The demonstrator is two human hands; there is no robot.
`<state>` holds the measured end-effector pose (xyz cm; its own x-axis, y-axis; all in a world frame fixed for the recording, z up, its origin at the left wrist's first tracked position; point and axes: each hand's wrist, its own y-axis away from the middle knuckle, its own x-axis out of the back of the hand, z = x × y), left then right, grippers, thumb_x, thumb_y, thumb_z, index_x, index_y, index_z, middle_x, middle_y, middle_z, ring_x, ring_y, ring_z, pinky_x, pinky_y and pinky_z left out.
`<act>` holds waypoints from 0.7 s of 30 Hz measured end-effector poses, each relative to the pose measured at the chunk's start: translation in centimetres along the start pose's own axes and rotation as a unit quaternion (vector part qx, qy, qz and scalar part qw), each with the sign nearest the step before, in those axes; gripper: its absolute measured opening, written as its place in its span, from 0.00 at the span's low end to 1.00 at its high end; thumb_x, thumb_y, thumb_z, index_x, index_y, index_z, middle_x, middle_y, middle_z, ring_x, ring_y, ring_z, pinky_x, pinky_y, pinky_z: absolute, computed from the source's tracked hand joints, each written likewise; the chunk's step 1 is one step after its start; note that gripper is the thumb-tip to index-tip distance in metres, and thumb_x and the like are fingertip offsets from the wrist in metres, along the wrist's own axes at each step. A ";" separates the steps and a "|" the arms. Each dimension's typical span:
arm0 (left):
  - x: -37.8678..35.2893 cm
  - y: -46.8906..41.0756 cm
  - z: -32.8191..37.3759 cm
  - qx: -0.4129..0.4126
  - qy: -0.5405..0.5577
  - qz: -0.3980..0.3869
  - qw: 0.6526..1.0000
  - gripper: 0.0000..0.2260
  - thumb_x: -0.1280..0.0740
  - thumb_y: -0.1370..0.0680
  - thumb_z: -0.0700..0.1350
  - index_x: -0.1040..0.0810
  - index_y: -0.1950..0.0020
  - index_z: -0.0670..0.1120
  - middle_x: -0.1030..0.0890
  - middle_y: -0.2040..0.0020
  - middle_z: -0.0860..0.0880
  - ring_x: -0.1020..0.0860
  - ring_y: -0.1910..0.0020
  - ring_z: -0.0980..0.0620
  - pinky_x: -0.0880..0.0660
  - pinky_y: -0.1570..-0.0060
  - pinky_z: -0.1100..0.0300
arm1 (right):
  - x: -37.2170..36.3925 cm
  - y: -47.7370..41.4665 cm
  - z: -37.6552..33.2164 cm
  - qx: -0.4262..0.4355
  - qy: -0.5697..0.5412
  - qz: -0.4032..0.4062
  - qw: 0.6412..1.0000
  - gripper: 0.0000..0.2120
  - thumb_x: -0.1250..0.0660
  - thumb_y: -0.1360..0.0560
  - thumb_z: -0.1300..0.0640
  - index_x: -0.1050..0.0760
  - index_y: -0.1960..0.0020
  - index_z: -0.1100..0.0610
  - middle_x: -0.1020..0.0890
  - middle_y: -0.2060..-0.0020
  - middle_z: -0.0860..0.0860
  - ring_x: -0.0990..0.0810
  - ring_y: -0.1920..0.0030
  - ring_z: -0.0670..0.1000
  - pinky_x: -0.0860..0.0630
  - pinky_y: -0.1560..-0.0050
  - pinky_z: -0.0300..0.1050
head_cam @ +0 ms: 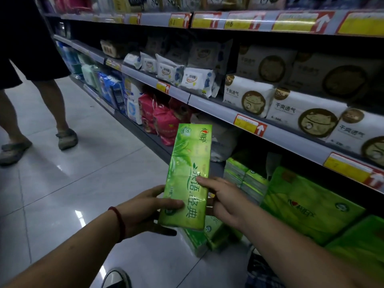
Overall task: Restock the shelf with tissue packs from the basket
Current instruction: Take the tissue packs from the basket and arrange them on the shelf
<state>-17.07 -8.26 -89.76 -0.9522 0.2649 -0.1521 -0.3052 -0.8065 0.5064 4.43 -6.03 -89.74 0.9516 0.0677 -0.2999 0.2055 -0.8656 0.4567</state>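
A long green plastic tissue pack [188, 179] is held up in front of the low shelf [218, 169], gripped at its near end by the left hand [143, 208] and right hand [224, 200].

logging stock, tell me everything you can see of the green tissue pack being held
The green tissue pack is a long, flat bundle in glossy plastic film, printed with leaves, Chinese characters and a logo at its far end. It points away. The left hand grips its near left edge, the right hand its right edge.
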 end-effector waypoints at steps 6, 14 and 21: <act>-1.5 -5.6 -1.3 0.039 -0.062 -0.013 0.997 0.26 0.22 0.28 0.42 0.22 0.31 0.50 0.13 0.43 0.44 0.15 0.45 0.42 0.17 0.54 0.47 | 4.2 -1.9 1.3 -0.067 0.030 0.054 0.996 0.16 0.30 0.21 0.52 0.21 0.38 0.60 0.17 0.53 0.57 0.16 0.56 0.60 0.17 0.50 0.58; -6.2 -16.6 -2.5 0.027 -0.059 -0.006 0.998 0.11 0.24 0.24 0.41 0.23 0.50 0.54 0.12 0.49 0.45 0.16 0.52 0.43 0.20 0.52 0.49 | 11.6 -7.3 2.4 -0.090 0.013 0.173 0.981 0.16 0.31 0.22 0.45 0.20 0.45 0.57 0.15 0.51 0.58 0.16 0.52 0.59 0.17 0.50 0.55; -8.7 -23.7 -4.0 0.008 -0.005 -0.022 1.000 0.13 0.25 0.23 0.41 0.17 0.38 0.44 0.13 0.43 0.42 0.15 0.53 0.42 0.19 0.54 0.50 | 15.6 -11.6 1.9 -0.073 0.006 0.227 0.971 0.13 0.32 0.22 0.43 0.22 0.48 0.53 0.17 0.57 0.55 0.18 0.53 0.57 0.20 0.44 0.56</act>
<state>-1.63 6.41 -103.85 -0.9376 0.3054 -0.1661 -0.3466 -0.7850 0.5135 16.46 4.12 -101.35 0.9542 -0.2975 -0.0312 -0.2055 -0.7278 0.6543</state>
